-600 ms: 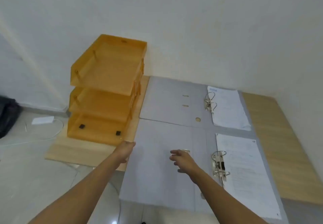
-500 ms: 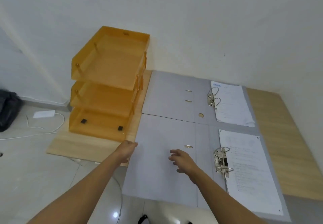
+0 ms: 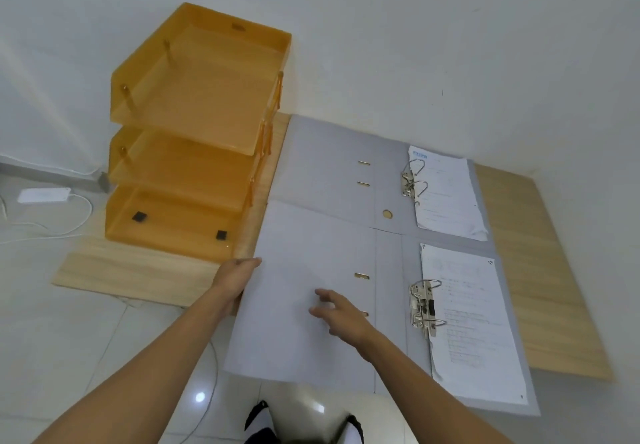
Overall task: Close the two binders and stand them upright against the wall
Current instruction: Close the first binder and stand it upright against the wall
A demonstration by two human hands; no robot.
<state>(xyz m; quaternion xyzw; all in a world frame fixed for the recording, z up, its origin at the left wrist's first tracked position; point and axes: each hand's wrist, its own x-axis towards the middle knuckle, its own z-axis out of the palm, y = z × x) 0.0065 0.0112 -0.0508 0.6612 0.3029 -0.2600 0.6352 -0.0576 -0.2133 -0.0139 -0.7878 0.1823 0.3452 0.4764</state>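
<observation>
Two grey lever-arch binders lie open and flat on a light wooden desk (image 3: 540,235), side by side. Far binder (image 3: 332,166) sits against the white wall (image 3: 415,45); near binder (image 3: 304,291) overhangs the desk's front edge. Left hand (image 3: 235,277) grips the near binder's left cover edge, fingers curled round it. Right hand (image 3: 341,312) hovers spread over the same cover, holding nothing. Orange three-tier letter tray (image 3: 194,138) stands just left of the binders.

Orange three-tier tray rack (image 3: 194,138) on desk (image 3: 138,270)
</observation>
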